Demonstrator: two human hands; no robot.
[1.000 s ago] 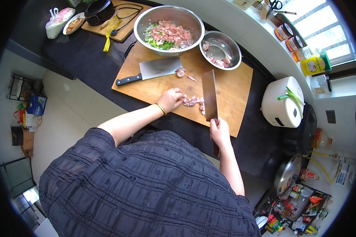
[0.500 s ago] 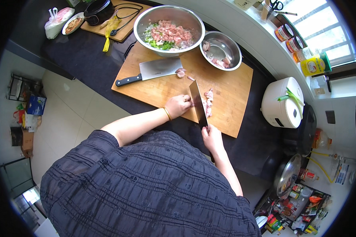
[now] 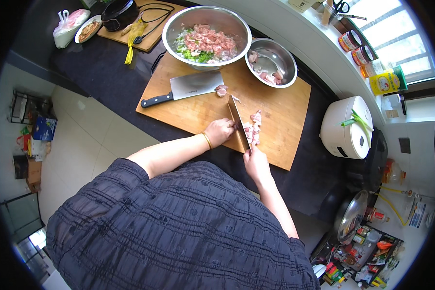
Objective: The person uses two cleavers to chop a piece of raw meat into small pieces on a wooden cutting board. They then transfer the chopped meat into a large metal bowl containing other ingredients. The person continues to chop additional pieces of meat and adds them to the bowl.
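Note:
My right hand (image 3: 256,163) is closed round the handle of a cleaver, whose dark blade (image 3: 239,124) stands on edge on the wooden cutting board (image 3: 198,116). Curled close to the blade's left side, my left hand (image 3: 219,132) presses a piece of raw meat to the board; its fingers and the blade mostly hide that piece. Cut bits of pink raw meat (image 3: 253,129) lie right of the blade. A second cleaver (image 3: 195,85), black-handled, rests flat farther back. By its tip sit small meat chunks (image 3: 221,90).
Behind the board stands a large steel bowl (image 3: 168,46) of minced meat and chopped greens. Next to it, a smaller steel bowl (image 3: 290,72) holds meat pieces. A white rice cooker (image 3: 340,126) with green onion (image 3: 360,122) on its lid is at right. Jars (image 3: 350,41) line the windowsill.
The cleaver and my right hand have shifted slightly left and nearer to me. More cut meat shows right of the blade. My left hand has barely moved.

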